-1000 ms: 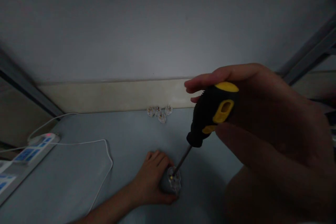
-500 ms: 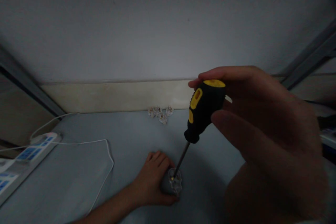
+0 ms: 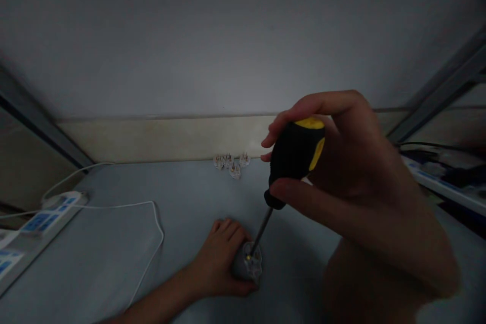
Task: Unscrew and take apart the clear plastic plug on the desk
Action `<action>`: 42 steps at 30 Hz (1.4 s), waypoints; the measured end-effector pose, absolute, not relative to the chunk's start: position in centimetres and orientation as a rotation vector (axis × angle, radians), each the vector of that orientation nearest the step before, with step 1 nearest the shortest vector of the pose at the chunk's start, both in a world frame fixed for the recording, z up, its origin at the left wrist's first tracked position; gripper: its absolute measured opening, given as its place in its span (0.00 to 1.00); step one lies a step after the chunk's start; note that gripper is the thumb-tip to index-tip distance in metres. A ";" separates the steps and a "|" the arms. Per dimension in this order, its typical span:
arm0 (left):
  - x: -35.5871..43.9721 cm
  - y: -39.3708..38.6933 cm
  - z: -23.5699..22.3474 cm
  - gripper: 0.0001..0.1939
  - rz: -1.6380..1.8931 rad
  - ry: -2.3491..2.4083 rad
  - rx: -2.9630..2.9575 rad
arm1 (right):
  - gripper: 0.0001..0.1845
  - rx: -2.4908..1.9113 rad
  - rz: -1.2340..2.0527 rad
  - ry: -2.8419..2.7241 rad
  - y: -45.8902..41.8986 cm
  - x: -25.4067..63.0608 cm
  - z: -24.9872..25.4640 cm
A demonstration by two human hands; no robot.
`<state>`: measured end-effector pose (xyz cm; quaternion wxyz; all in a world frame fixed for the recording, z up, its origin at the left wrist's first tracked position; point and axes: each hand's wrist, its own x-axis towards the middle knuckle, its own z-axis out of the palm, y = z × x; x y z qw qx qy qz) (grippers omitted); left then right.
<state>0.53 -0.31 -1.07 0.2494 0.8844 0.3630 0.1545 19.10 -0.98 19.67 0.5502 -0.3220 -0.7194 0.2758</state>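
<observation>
The right hand point(image 3: 353, 172) had rolled round since the earlier views, its fingers curled closed on the black-and-yellow screwdriver handle point(image 3: 294, 154), so that the yellow insets had turned to a new side. The steel shaft point(image 3: 261, 230) still angled down and to the left, its tip resting on a brass screw point(image 3: 248, 257) in the translucent grey plug point(image 3: 243, 266). That plug stayed put under the left hand point(image 3: 224, 258), cupped over it with bent fingers and pinning it to the grey tabletop point(image 3: 94, 253). Ahead of the left hand, small clear plug parts point(image 3: 230, 164) sat by the beige skirting point(image 3: 152, 142). Further left lay a white cable point(image 3: 152, 212) and a power strip point(image 3: 49, 217).
</observation>
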 end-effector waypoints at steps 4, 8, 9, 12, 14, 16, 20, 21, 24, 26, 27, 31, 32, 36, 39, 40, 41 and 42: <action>0.5 -0.4 -1.0 0.34 0.429 1.004 2.412 | 0.26 -0.720 0.730 -1.752 -0.3 19.2 19.4; 0.5 -0.4 -0.9 0.34 0.425 0.991 2.422 | 0.31 -0.679 0.782 -1.747 -0.3 19.3 19.3; 0.5 -0.4 -0.8 0.34 0.423 0.986 2.424 | 0.32 -0.674 0.785 -1.730 -0.3 19.3 19.3; 0.5 -0.4 -0.6 0.35 0.407 0.984 2.418 | 0.32 -0.669 0.770 -1.689 -0.4 19.2 19.3; 0.5 -0.4 -0.7 0.34 0.405 0.987 2.415 | 0.30 -0.666 0.751 -1.688 -0.5 19.1 19.3; 0.5 -0.4 -0.9 0.33 0.419 0.986 2.420 | 0.29 -0.670 0.731 -1.685 -0.6 19.0 19.3; 0.4 -0.4 -1.2 0.34 0.449 0.983 2.421 | 0.27 -0.703 0.680 -1.661 -0.9 18.9 19.4; 0.4 -0.4 -1.2 0.34 0.451 0.983 2.419 | 0.27 -0.712 0.666 -1.657 -0.9 18.9 19.4; 0.4 -0.4 -1.1 0.34 0.444 0.981 2.411 | 0.27 -0.736 0.628 -1.628 -1.1 18.9 19.5; 0.4 -0.3 -1.0 0.35 0.443 0.974 2.413 | 0.26 -0.738 0.609 -1.603 -1.1 19.1 19.5; 0.4 -0.3 -1.0 0.35 0.446 0.968 2.416 | 0.26 -0.735 0.606 -1.596 -1.1 19.2 19.6; 0.4 -0.3 -1.0 0.34 0.450 0.966 2.426 | 0.26 -0.751 0.554 -1.558 -1.2 19.7 19.9; 0.4 -0.3 -1.0 0.34 0.451 0.970 2.424 | 0.26 -0.776 0.532 -1.542 -1.2 19.8 19.9; 0.2 -0.4 -0.9 0.39 0.522 0.953 2.348 | 0.25 -0.861 0.428 -1.455 -1.5 20.0 20.0; 0.1 -0.3 -1.1 0.35 0.677 0.974 2.198 | 0.24 -0.880 0.371 -1.365 -1.5 20.0 20.0; 0.1 -0.3 -1.2 0.32 0.741 0.995 2.131 | 0.23 -0.880 0.359 -1.334 -1.5 19.9 20.0; 0.1 -0.2 -1.4 0.28 0.800 1.015 2.063 | 0.22 -0.885 0.357 -1.307 -1.4 19.9 20.0; 0.2 0.0 -1.6 0.25 0.853 1.028 1.996 | 0.22 -0.889 0.354 -1.283 -1.3 19.9 20.0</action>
